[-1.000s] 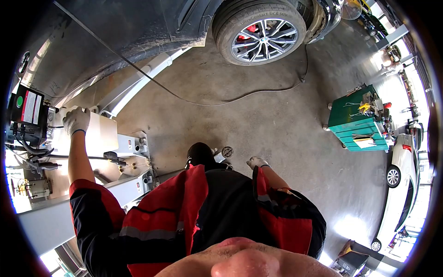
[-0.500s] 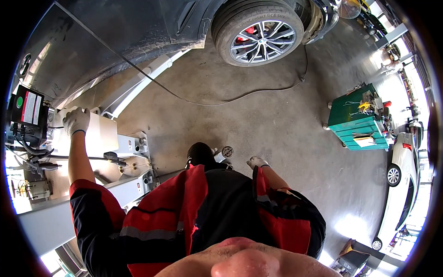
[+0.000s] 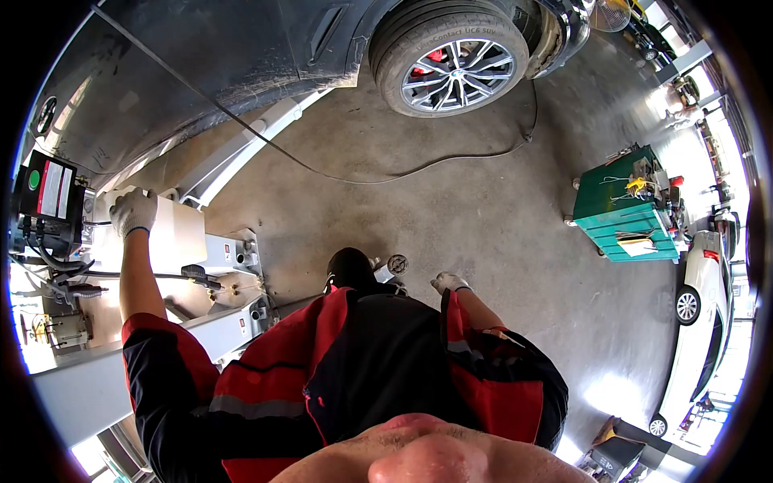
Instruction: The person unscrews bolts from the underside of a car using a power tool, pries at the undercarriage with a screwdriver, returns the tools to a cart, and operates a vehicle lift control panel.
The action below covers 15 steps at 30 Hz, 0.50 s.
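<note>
My left hand (image 3: 134, 212), in a pale work glove, is raised against the light-coloured lift post cover (image 3: 175, 233). It is right beside a black control box (image 3: 52, 187) with a green round mark and a label. Its fingers are bent, and what lies under them is hidden. My right hand (image 3: 448, 282), also gloved, hangs by my right side above the floor. The fingers are loosely curled, with nothing visible in them. Ahead is a dark car (image 3: 241, 56), its front wheel (image 3: 457, 76) showing red brake parts behind the spokes.
A lift arm (image 3: 250, 145) reaches beneath the car. Across the floor lies a dark hose (image 3: 354, 182). To the right stand a green tool cart (image 3: 624, 217) with tools on top and a white car (image 3: 696, 338). Black cables (image 3: 133, 275) run near the post.
The dark car and its wheel have shifted very slightly in view, while the floor and cart look still. My open jacket front has moved left. Both hands stay in place.
</note>
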{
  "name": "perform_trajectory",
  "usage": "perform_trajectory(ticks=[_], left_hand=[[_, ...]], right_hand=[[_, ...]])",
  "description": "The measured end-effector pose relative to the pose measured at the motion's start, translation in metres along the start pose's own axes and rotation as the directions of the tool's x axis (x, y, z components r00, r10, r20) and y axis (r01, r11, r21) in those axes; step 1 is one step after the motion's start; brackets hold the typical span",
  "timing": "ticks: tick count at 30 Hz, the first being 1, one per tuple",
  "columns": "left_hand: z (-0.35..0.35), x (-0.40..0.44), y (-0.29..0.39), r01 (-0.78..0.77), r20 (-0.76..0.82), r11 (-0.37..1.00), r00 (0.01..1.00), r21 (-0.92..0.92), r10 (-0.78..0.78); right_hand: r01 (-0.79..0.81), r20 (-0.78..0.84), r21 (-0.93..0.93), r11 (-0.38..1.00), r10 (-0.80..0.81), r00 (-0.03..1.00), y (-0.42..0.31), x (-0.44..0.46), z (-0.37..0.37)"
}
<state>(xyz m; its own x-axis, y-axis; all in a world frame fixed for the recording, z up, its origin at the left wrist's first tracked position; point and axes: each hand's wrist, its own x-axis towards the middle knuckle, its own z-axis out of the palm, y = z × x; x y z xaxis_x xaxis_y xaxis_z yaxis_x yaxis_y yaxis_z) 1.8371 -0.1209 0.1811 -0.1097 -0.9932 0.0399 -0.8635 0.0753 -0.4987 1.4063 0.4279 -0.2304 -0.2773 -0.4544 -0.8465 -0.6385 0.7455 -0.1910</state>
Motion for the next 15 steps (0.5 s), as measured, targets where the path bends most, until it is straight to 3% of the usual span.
perform_trajectory(ticks=[15], left_hand=[[-0.004, -0.002, 0.001, 0.004, 0.002, 1.0, 1.0, 0.019, -0.004]], right_hand=[[0.053, 0.015, -0.091, 0.994, -0.052, 0.999, 0.01, 0.02, 0.013]])
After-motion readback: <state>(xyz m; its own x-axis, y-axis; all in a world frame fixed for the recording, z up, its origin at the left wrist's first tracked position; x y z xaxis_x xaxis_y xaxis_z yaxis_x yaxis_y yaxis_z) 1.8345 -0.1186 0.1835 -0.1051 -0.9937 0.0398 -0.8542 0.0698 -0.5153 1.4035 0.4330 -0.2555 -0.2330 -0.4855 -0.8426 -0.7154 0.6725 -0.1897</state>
